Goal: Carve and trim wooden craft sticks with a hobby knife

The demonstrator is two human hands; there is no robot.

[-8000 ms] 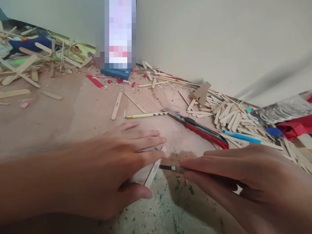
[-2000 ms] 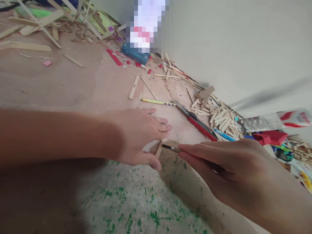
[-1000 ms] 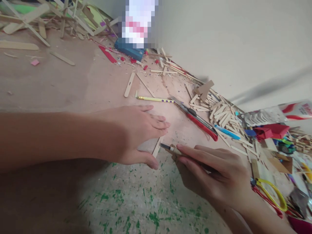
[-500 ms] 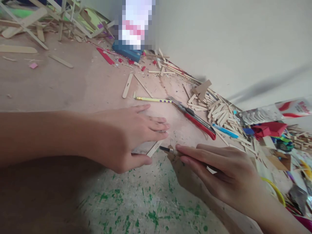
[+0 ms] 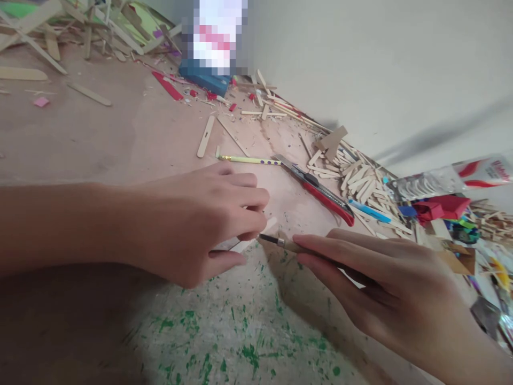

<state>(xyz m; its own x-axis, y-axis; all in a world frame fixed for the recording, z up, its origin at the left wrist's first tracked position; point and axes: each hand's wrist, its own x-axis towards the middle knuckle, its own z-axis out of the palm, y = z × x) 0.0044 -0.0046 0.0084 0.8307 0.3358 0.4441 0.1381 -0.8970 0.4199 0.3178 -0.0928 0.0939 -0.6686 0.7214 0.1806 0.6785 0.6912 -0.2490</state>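
Observation:
My left hand (image 5: 200,219) presses down on a flat wooden craft stick (image 5: 256,235) that lies on the worn board (image 5: 120,133), its fingers curled over the stick and thumb at its near side. My right hand (image 5: 385,289) grips a thin brush-like tool (image 5: 276,242) with a dark tip and metal ferrule. The tip touches the stick just right of my left fingertips. Most of the stick is hidden under my left hand.
A red utility knife (image 5: 320,190), a yellow dotted pencil (image 5: 248,159) and a blue pen (image 5: 368,211) lie beyond my hands. Loose craft sticks (image 5: 360,179) pile along the white wall. Red paper and a plastic bag sit at the right; a blue box (image 5: 204,80) stands at the back.
My left fingers have curled in over the stick, and the stick has turned to lie flatter. My right hand with the tool has shifted slightly right while its tip stays at the stick.

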